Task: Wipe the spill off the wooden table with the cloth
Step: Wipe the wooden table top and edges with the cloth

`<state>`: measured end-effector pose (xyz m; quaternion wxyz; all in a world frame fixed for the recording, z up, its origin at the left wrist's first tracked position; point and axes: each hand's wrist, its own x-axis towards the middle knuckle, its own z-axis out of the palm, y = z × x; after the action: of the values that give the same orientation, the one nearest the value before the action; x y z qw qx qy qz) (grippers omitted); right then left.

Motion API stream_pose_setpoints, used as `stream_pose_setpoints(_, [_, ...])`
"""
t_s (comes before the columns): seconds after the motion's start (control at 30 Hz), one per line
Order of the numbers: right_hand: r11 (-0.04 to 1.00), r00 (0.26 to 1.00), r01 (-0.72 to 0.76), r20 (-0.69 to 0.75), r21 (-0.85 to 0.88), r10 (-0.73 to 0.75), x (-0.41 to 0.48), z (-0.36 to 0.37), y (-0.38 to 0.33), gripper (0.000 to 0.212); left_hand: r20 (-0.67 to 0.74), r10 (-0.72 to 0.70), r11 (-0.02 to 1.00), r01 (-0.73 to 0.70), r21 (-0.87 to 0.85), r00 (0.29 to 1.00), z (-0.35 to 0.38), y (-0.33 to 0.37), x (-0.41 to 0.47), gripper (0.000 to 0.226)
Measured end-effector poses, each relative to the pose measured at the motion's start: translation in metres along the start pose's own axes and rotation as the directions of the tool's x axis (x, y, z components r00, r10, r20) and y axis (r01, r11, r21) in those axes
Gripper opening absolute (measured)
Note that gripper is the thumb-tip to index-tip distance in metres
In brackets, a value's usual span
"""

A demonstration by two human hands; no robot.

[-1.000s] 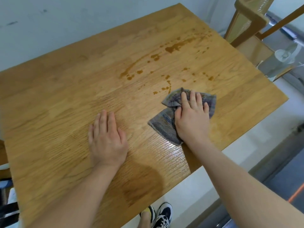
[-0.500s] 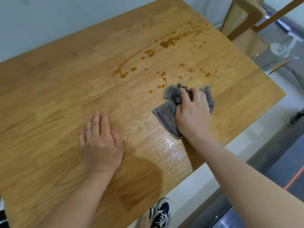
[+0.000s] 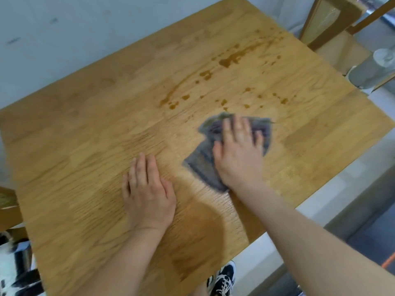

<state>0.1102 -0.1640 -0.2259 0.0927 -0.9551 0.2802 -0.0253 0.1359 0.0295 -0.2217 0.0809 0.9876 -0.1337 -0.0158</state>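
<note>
A wooden table [image 3: 74,146] fills the view. A brown spill [image 3: 228,60] runs as drops and streaks from the table's middle toward its far right corner. My right hand [image 3: 239,154] presses flat on a crumpled grey cloth [image 3: 201,165] just below the nearest drops. The cloth sticks out to the left of and beyond my fingers; the frame is blurred by motion. My left hand [image 3: 147,193] lies flat on the bare wood to the left of the cloth, fingers together, holding nothing.
A wooden chair [image 3: 333,20] stands beyond the table's far right corner, with a grey cylindrical object [image 3: 372,71] beside it. The table's near edge runs diagonally at lower right; my shoe [image 3: 223,280] shows below it. A wall lies behind the table.
My right hand with the cloth has shifted slightly left and toward the drops, its fingers spread flat again after bunching the cloth. My left hand has stayed in place.
</note>
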Motion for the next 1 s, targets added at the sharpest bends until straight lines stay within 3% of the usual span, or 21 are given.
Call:
stream_pose_setpoints(0.1, [0.958, 0.959, 0.279, 0.031, 0.066, -0.282, -0.022, 0.011, -0.058, 0.059, -0.013, -0.015, 0.999, 0.015, -0.039, 1.000, 0.000, -0.001, 0.001, 0.058])
stream_pose_setpoints(0.2, [0.910, 0.909, 0.403, 0.073, 0.100, -0.411, -0.015, 0.006, -0.050, 0.058, -0.013, -0.052, 0.994, 0.050, -0.095, 0.999, -0.005, 0.000, 0.002, 0.055])
stream_pose_setpoints(0.27, [0.938, 0.937, 0.340, 0.054, 0.065, -0.344, 0.000, -0.002, -0.015, 0.058, -0.019, -0.073, 0.986, 0.069, -0.150, 0.997, -0.012, -0.001, 0.009, 0.045])
stream_pose_setpoints(0.37, [0.999, 0.997, 0.020, 0.079, 0.035, -0.022, 0.024, -0.016, 0.034, 0.057, 0.025, -0.012, 0.987, 0.015, -0.159, 1.000, -0.020, -0.014, 0.047, 0.037])
stream_pose_setpoints(0.43, [0.996, 0.993, -0.092, 0.071, 0.015, 0.091, 0.028, -0.015, 0.030, 0.057, 0.021, 0.006, 0.993, -0.004, -0.116, 1.000, -0.023, -0.030, 0.083, 0.042])
stream_pose_setpoints(0.47, [0.996, 0.995, -0.085, 0.062, 0.011, 0.084, 0.024, -0.012, 0.017, 0.057, 0.014, -0.014, 0.994, 0.015, -0.109, 1.000, -0.024, -0.037, 0.100, 0.045])
stream_pose_setpoints(0.53, [0.997, 0.996, 0.079, 0.049, 0.022, -0.080, 0.004, -0.003, -0.023, 0.057, 0.030, -0.073, 0.993, 0.075, -0.086, 0.997, -0.022, -0.046, 0.120, 0.050])
stream_pose_setpoints(0.6, [0.952, 0.949, 0.301, 0.082, 0.055, -0.305, -0.017, 0.006, -0.060, 0.056, 0.039, -0.086, 0.995, 0.088, -0.045, 0.996, -0.015, -0.048, 0.124, 0.053])
stream_pose_setpoints(0.67, [0.904, 0.900, 0.416, 0.098, 0.093, -0.425, -0.013, 0.014, -0.080, 0.056, 0.029, -0.083, 0.996, 0.084, -0.038, 0.996, -0.012, -0.049, 0.123, 0.054])
stream_pose_setpoints(0.77, [0.884, 0.884, 0.454, 0.072, 0.113, -0.462, 0.025, 0.022, -0.103, 0.057, -0.037, -0.057, 0.998, 0.055, -0.037, 0.998, -0.008, -0.054, 0.124, 0.053])
stream_pose_setpoints(0.87, [0.923, 0.923, 0.366, 0.081, 0.123, -0.377, 0.052, 0.025, -0.133, 0.055, -0.054, -0.040, 0.999, 0.039, -0.033, 0.998, -0.008, -0.056, 0.124, 0.052])
stream_pose_setpoints(1.0, [0.930, 0.930, 0.352, 0.074, 0.102, -0.360, 0.007, 0.020, -0.108, 0.053, -0.010, -0.062, 0.997, 0.061, -0.053, 0.998, -0.009, -0.052, 0.119, 0.050])
